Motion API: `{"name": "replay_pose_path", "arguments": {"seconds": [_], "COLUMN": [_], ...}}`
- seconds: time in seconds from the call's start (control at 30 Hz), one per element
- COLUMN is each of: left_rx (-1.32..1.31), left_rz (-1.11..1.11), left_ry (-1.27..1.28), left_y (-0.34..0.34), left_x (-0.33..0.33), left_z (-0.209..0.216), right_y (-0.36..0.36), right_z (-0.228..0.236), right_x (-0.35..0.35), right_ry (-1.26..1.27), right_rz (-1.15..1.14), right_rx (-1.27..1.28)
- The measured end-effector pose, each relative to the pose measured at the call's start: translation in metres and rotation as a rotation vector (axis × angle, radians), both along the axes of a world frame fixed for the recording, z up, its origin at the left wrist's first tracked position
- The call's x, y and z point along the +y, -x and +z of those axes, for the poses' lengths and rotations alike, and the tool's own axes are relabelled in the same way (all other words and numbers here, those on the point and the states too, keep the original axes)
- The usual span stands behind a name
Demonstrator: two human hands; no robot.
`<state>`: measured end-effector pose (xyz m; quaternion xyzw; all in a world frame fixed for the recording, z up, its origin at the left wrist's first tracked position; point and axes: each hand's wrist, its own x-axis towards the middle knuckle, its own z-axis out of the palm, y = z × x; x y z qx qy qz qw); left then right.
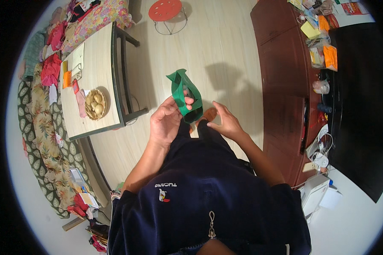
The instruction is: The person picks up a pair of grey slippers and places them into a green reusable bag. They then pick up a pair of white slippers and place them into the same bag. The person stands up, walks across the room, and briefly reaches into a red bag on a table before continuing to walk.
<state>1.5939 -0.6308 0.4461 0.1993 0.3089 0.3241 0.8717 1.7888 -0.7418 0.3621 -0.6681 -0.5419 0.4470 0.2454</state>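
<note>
A small green bag [178, 90], which looks like cloth, hangs in front of my body with its mouth gaping upward. My left hand [166, 122] grips its near left side, and some of its fingertips show inside the mouth. What lies deeper in the bag is too dark to make out. To the right, my right hand [227, 123] is held apart from the bag, fingers spread and nothing in them.
On the left, a table [95, 51] bears a basket [88, 114] of round, pale-brown items. A red stool [165, 10] stands ahead on the floor. Along the right runs a dark red cabinet [281, 63] carrying a large black screen [361, 102]. Clothes cover the sofa [44, 110].
</note>
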Motion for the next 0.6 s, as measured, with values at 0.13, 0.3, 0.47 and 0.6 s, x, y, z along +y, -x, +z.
{"name": "replay_pose_path", "arguments": {"seconds": [0.13,0.3,0.47,0.6], "left_rx": [0.005,-0.013,-0.011,-0.089], "left_rz": [-0.065,-0.154,-0.243,-0.368], "left_ry": [-0.044,-0.079,-0.119,-0.133], "left_y": [-0.038,-0.091,-0.131,-0.171], "left_x": [0.049,0.115,0.184,0.252], "left_z": [0.008,0.0,-0.02,-0.022], "right_y": [-0.007,-0.025,-0.066,-0.098], "right_z": [0.012,0.02,0.015,0.028], "right_x": [0.055,0.133,0.197,0.259], "right_ry": [-0.387,-0.417,-0.226,-0.106], "right_rz": [-0.097,-0.212,-0.382,-0.478], "right_rx": [-0.068,0.005,0.364,0.325]}}
